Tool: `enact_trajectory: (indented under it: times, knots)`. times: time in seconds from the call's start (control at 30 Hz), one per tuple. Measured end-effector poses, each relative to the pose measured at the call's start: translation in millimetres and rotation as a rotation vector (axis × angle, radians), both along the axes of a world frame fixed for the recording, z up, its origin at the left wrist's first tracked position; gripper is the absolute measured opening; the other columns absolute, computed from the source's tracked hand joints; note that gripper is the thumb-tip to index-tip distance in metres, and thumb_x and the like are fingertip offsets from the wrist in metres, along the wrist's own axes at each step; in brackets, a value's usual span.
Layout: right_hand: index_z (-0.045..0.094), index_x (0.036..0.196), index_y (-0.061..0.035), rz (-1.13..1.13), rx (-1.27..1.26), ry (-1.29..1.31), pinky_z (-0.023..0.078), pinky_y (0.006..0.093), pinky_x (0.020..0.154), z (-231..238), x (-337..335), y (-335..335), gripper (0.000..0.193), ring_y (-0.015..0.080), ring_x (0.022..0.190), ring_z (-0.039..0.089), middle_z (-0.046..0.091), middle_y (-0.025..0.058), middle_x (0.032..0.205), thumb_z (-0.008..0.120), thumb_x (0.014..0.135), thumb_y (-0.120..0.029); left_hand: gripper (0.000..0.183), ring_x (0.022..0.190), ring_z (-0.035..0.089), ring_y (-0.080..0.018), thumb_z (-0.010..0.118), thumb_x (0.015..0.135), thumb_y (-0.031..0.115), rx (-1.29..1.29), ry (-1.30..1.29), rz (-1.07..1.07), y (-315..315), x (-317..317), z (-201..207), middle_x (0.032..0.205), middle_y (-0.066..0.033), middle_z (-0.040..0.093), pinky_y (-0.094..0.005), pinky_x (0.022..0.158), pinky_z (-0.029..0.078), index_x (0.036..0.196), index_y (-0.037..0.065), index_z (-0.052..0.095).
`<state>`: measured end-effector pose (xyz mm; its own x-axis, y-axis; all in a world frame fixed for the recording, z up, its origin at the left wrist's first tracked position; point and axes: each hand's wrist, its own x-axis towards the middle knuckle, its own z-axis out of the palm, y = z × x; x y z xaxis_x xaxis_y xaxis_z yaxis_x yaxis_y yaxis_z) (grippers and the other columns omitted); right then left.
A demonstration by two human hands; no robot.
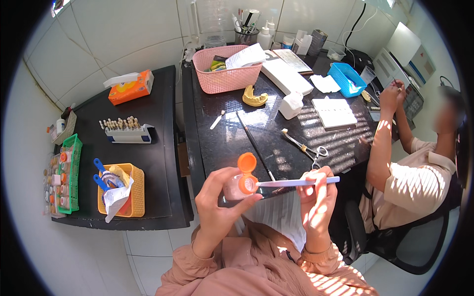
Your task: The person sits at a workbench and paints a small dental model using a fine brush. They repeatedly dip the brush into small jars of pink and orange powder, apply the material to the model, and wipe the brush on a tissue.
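My left hand (213,204) grips a small clear bottle (234,190) of pale pink powder. Its orange flip cap (247,162) stands up, uncovering the orange-rimmed mouth. In my right hand (317,207), pinched between thumb and fingers, is a pale lavender spatula (282,183). The spatula's tip reaches the bottle's mouth; whether it is inside or just at the rim I cannot tell. Beyond my hands a long thin brush (253,140) lies on the black table (217,143). To its right rests a locking forceps (299,145) with a small tooth-coloured piece at its tip.
Farther back are a yellow dental cast (255,97), a pink basket (227,83), a white slab (333,113) and a white bottle (291,105). A side table at left holds a tooth shade guide (129,133) and a yellow basket (138,195). Another person (414,182) sits at right.
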<state>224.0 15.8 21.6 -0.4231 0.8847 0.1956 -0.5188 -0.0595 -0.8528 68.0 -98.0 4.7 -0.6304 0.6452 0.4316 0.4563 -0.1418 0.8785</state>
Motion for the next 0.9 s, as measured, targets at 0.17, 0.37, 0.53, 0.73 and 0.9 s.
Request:
enact_trajectory:
  times: [0.17, 0.37, 0.53, 0.73, 0.9]
  knots:
    - [0.055, 0.093, -0.0013, -0.055, -0.058, -0.075, 0.041, 0.0244, 0.066, -8, 0, 4, 0.022, 0.0084, 0.07, 0.046, 0.052, 0.0022, 0.078, 0.048, 0.104, -0.019, 0.053, 0.1, 0.06, -0.0167, 0.084, 0.072, 0.003, 0.181, -0.306, 0.085, 6, 3, -9, 0.11, -0.0071, 0.055, -0.0282, 0.087, 0.049, 0.117, 0.0, 0.055]
    - [0.057, 0.093, 0.0002, -0.129, 0.091, -0.291, 0.045, 0.0249, 0.069, -34, 5, -1, 0.017, 0.0087, 0.072, 0.052, 0.061, 0.0071, 0.088, 0.05, 0.102, -0.013, 0.057, 0.105, 0.058, -0.0159, 0.081, 0.075, 0.0, 0.2, -0.34, 0.082, 6, 1, -12, 0.113, -0.0068, 0.052, -0.0283, 0.094, 0.046, 0.123, -0.001, 0.051]
    - [0.061, 0.089, 0.0006, -0.082, 0.254, -0.368, 0.046, 0.0248, 0.068, -38, 8, -3, 0.012, 0.0101, 0.072, 0.055, 0.066, 0.0084, 0.093, 0.055, 0.098, -0.005, 0.065, 0.108, 0.058, -0.0167, 0.081, 0.076, 0.001, 0.2, -0.33, 0.065, 5, 2, -11, 0.12, -0.0102, 0.054, -0.0285, 0.095, 0.047, 0.131, -0.003, 0.047]
    - [0.064, 0.087, 0.0034, -0.09, 0.571, -0.437, 0.046, 0.0263, 0.061, -31, 15, -2, 0.022, 0.0145, 0.067, 0.058, 0.066, 0.0117, 0.084, 0.063, 0.095, -0.017, 0.068, 0.115, 0.054, -0.0175, 0.078, 0.08, 0.003, 0.16, -0.336, 0.017, 5, 3, -10, 0.127, -0.0125, 0.054, -0.0297, 0.1, 0.042, 0.138, 0.0, 0.041]
    - [0.065, 0.086, 0.0038, -0.099, 0.805, -0.268, 0.05, 0.0317, 0.062, -28, 9, 3, 0.012, 0.0246, 0.071, 0.064, 0.071, 0.0161, 0.084, 0.067, 0.09, -0.007, 0.064, 0.112, 0.057, -0.0186, 0.08, 0.078, 0.003, 0.164, -0.372, 0.052, 2, 2, -8, 0.122, -0.0128, 0.058, -0.0301, 0.098, 0.044, 0.132, -0.001, 0.046]
